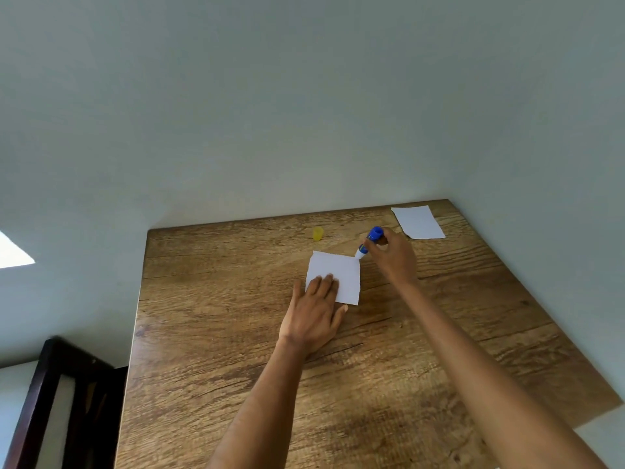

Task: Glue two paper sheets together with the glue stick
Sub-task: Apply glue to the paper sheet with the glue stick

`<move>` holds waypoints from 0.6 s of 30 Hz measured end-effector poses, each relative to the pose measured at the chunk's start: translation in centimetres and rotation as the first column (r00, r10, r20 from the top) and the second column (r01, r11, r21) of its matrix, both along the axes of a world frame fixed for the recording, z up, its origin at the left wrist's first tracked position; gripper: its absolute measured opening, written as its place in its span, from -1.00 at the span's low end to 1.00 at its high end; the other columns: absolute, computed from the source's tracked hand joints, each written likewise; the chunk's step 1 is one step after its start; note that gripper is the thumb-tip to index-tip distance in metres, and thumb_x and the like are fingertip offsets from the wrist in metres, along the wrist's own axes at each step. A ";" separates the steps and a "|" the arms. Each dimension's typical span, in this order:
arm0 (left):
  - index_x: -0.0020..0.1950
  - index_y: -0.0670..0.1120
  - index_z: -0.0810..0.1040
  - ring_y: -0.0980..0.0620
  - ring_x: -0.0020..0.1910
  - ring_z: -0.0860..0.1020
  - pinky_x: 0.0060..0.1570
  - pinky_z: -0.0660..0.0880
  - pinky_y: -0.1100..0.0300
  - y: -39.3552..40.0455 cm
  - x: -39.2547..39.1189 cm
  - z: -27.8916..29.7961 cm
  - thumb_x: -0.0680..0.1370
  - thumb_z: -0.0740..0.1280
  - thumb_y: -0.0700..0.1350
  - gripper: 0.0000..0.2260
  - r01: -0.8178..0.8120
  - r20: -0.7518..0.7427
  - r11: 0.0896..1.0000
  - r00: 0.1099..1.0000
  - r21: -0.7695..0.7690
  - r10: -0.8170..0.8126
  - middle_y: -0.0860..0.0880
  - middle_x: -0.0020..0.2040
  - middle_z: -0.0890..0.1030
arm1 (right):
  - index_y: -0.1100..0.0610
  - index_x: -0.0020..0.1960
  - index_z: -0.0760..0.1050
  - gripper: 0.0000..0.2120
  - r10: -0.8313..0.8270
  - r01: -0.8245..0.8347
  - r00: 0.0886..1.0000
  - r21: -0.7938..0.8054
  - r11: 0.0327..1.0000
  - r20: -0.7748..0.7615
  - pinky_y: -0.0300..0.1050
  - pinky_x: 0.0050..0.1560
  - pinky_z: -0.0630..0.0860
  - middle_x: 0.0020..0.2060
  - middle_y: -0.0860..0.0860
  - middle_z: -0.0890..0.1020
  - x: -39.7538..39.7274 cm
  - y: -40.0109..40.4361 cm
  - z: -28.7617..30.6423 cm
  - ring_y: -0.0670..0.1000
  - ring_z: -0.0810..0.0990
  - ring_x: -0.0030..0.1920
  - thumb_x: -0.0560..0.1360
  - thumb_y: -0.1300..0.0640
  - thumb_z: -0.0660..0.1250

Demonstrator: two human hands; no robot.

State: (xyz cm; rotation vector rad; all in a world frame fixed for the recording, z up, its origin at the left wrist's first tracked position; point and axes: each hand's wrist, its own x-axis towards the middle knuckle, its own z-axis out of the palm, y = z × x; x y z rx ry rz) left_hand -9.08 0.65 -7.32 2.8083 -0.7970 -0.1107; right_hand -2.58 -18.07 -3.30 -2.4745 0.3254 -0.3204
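A small white paper sheet (341, 270) lies in the middle of the wooden table (236, 333). My left hand (314, 313) presses flat on the sheet's near left part with straight fingers. My right hand (394, 253) grips a blue glue stick (369, 242), tilted, with its white tip touching the sheet's far right corner. The stick's yellow cap (318, 233) stands apart on the table behind the sheet. A second white paper sheet (418, 221) lies at the table's far right corner.
A grey wall runs along the table's far and right edges. A dark wooden chair frame (64, 401) stands off the table's left side.
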 end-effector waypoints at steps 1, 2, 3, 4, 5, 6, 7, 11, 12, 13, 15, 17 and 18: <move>0.52 -0.12 0.06 -0.08 0.50 0.12 0.44 0.00 -0.16 0.0 -0.1 0.1 0.56 -0.18 0.17 -0.40 -0.002 0.003 1.000 1.000 0.004 0.002 -0.08 0.54 0.13 | 0.19 0.07 0.55 -0.71 -0.012 0.012 1.000 0.032 0.999 0.028 -0.13 -0.17 0.39 -0.10 0.10 0.63 -0.1 0.1 0.2 0.03 0.55 -0.11 0.51 -0.02 0.36; 0.52 -0.12 0.06 -0.08 0.50 0.12 0.44 0.00 -0.15 0.0 -0.1 0.3 0.56 -0.17 0.17 -0.40 -0.004 0.006 1.000 1.000 0.008 0.004 -0.09 0.54 0.13 | 0.20 0.07 0.55 -0.71 -0.018 0.015 0.998 0.059 0.998 0.053 -0.13 -0.17 0.41 -0.10 0.10 0.63 -0.2 0.3 0.5 0.01 0.55 -0.12 0.51 -0.01 0.36; 0.52 -0.12 0.06 -0.09 0.49 0.13 0.43 0.01 -0.15 0.0 -0.2 0.4 0.57 -0.15 0.17 -0.41 -0.013 0.010 1.000 1.000 0.006 0.012 -0.10 0.54 0.12 | 0.20 0.08 0.55 -0.71 -0.018 0.013 0.998 0.078 0.997 0.068 -0.13 -0.16 0.43 -0.11 0.09 0.64 -0.2 0.4 0.7 0.00 0.56 -0.13 0.51 -0.01 0.37; 0.52 -0.13 0.07 -0.10 0.48 0.16 0.43 0.05 -0.15 0.1 -0.3 0.5 0.57 -0.13 0.18 -0.41 -0.025 0.024 1.000 0.999 -0.004 0.025 -0.11 0.53 0.14 | 0.20 0.09 0.55 -0.70 -0.014 0.008 0.997 0.085 0.996 0.070 -0.14 -0.16 0.43 -0.12 0.08 0.64 -0.2 0.6 0.9 0.00 0.56 -0.14 0.51 -0.01 0.37; 0.51 -0.13 0.12 -0.10 0.46 0.23 0.41 0.12 -0.15 0.1 -0.5 0.7 0.58 -0.09 0.18 -0.41 -0.039 0.050 0.999 0.998 -0.008 0.040 -0.12 0.52 0.19 | 0.20 0.10 0.55 -0.69 -0.007 0.002 0.998 0.081 0.997 0.066 -0.16 -0.17 0.42 -0.12 0.08 0.63 -0.3 0.7 1.1 -0.02 0.55 -0.14 0.51 -0.01 0.37; 0.48 -0.12 0.20 -0.09 0.43 0.32 0.39 0.18 -0.15 0.1 -0.7 0.8 0.57 -0.05 0.19 -0.42 -0.048 0.082 0.999 0.996 0.005 0.047 -0.12 0.48 0.28 | 0.20 0.10 0.55 -0.69 -0.004 -0.001 0.998 0.074 0.997 0.060 -0.17 -0.17 0.41 -0.11 0.07 0.63 -0.3 0.7 1.2 -0.02 0.55 -0.13 0.51 -0.02 0.36; 0.45 -0.12 0.28 -0.06 0.39 0.38 0.39 0.18 -0.14 0.1 -0.9 0.8 0.56 -0.01 0.19 -0.43 -0.042 0.128 0.999 0.991 0.024 0.038 -0.10 0.44 0.36 | 0.20 0.10 0.55 -0.68 -0.003 -0.001 0.998 0.070 0.998 0.061 -0.16 -0.17 0.41 -0.10 0.08 0.64 -0.3 0.6 1.3 -0.01 0.56 -0.12 0.51 -0.03 0.36; 0.42 -0.14 0.33 -0.04 0.47 0.25 0.43 -0.28 -0.12 -0.1 0.2 0.7 0.59 -0.01 0.15 -0.47 0.062 0.174 0.997 0.982 0.039 -0.068 -0.10 0.45 0.35 | 0.19 0.09 0.56 -0.69 0.009 -0.012 0.999 0.053 0.999 0.053 -0.12 -0.12 0.47 -0.09 0.08 0.64 0.0 0.2 1.2 0.04 0.59 -0.08 0.50 -0.03 0.37; 0.45 -0.15 0.27 -0.04 0.51 0.16 0.43 -0.34 -0.12 -0.3 0.8 0.9 0.60 -0.06 0.15 -0.46 0.084 0.147 0.996 0.985 0.037 -0.088 -0.10 0.48 0.29 | 0.18 0.10 0.56 -0.69 0.020 -0.022 0.999 0.047 0.999 0.047 -0.11 -0.11 0.48 -0.09 0.08 0.64 0.0 0.1 1.1 0.04 0.59 -0.07 0.50 -0.04 0.37; 0.47 -0.14 0.21 -0.03 0.53 0.07 0.42 -0.40 -0.13 -0.5 1.3 1.1 0.60 -0.11 0.16 -0.44 0.103 0.117 0.993 0.987 0.049 -0.108 -0.09 0.51 0.21 | 0.17 0.10 0.56 -0.69 0.031 -0.033 0.999 0.042 0.999 0.041 -0.08 -0.09 0.50 -0.09 0.07 0.64 0.1 0.1 0.9 0.04 0.59 -0.06 0.49 -0.04 0.37; 0.50 -0.13 0.15 -0.03 0.54 0.02 0.39 -0.46 -0.13 -1.0 1.8 1.0 0.58 -0.18 0.17 -0.41 0.124 0.091 0.990 0.987 0.070 -0.130 -0.08 0.53 0.16 | 0.15 0.09 0.57 -0.69 0.043 -0.044 0.999 0.029 0.999 0.028 -0.02 -0.03 0.54 -0.08 0.07 0.64 0.1 0.1 0.4 0.05 0.59 -0.04 0.49 -0.05 0.37; 0.51 -0.13 0.12 -0.03 0.53 0.05 0.37 -0.48 -0.12 -1.3 1.8 0.5 0.57 -0.19 0.18 -0.39 0.117 0.088 0.992 0.989 0.055 -0.121 -0.08 0.53 0.17 | 0.14 0.07 0.58 -0.70 0.051 -0.051 0.999 0.013 0.999 0.016 -0.01 -0.04 0.54 -0.09 0.08 0.64 0.2 0.3 0.1 0.05 0.58 -0.05 0.49 -0.06 0.36; 0.51 -0.12 0.10 -0.02 0.53 0.04 0.38 -0.47 -0.12 -1.3 1.7 0.3 0.57 -0.20 0.18 -0.39 0.107 0.088 0.993 0.990 0.046 -0.110 -0.07 0.53 0.16 | 0.13 0.07 0.58 -0.70 0.053 -0.053 0.999 0.000 0.999 0.013 -0.04 -0.08 0.52 -0.10 0.08 0.64 0.3 0.4 0.1 0.05 0.58 -0.06 0.49 -0.06 0.36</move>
